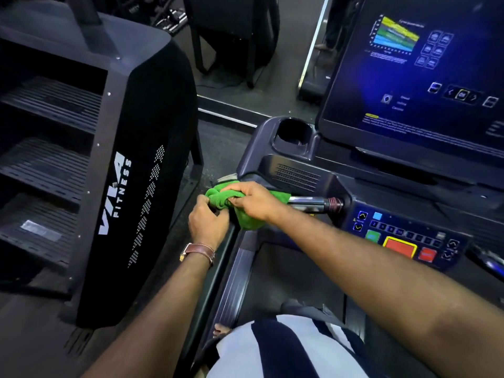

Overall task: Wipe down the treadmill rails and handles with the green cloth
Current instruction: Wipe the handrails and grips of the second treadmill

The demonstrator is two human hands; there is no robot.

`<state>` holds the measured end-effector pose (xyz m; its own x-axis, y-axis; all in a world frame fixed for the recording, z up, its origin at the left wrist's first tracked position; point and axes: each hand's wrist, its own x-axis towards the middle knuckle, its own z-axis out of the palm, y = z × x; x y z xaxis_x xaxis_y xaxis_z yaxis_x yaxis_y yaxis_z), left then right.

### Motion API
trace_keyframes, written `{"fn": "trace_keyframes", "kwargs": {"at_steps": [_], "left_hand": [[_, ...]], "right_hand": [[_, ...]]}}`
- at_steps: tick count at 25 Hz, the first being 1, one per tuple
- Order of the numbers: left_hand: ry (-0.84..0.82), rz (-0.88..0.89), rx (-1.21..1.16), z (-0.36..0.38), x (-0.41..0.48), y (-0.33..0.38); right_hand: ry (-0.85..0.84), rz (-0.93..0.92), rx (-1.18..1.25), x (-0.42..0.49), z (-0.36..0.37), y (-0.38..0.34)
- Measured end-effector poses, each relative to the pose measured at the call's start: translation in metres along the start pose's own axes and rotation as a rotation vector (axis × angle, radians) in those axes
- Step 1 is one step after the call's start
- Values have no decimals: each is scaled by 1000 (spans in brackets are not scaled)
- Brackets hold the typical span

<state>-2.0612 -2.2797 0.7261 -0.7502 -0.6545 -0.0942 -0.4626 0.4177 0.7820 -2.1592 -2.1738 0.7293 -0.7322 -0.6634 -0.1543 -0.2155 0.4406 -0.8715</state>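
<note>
My right hand (255, 201) clamps green cloth (246, 221) round handle (309, 201); left hand (208, 223) pinches its bunched end. Keep wrap tight, slide along.

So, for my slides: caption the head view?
The left hand and right hand grip the green cloth on the treadmill handle.

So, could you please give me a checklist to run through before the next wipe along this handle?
1. Green cloth lies over the handle: ok.
2. Right hand grips the cloth: ok.
3. Left hand holds cloth or rail: cannot tell.
4. Bare handle stretch already wiped: cannot tell.
5. Both hands clear of the console buttons: ok.
</note>
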Motion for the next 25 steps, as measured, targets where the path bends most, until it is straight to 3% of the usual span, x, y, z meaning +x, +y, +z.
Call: {"fn": "trace_keyframes", "kwargs": {"at_steps": [4,10,12,15,18,21,25], "left_hand": [[44,124,-120,-3,-13,-6],[46,59,-389,-18,-62,-12],[-11,-26,-647,-33,-91,-11],[-74,-119,-936,-52,-137,-12],[-20,-199,-1019,-81,-192,-19],[277,-307,-1041,-123,-249,-44],[594,-349,-1052,-177,-325,-77]], "right_hand": [[39,168,549,-31,-13,-16],[126,229,911,-84,-11,-24],[24,274,1058,-106,-4,-33],[-287,333,1234,-140,13,-47],[-391,179,1140,-169,36,-57],[-364,90,736,-196,71,-77],[-403,-220,254,-241,138,-111]]}}
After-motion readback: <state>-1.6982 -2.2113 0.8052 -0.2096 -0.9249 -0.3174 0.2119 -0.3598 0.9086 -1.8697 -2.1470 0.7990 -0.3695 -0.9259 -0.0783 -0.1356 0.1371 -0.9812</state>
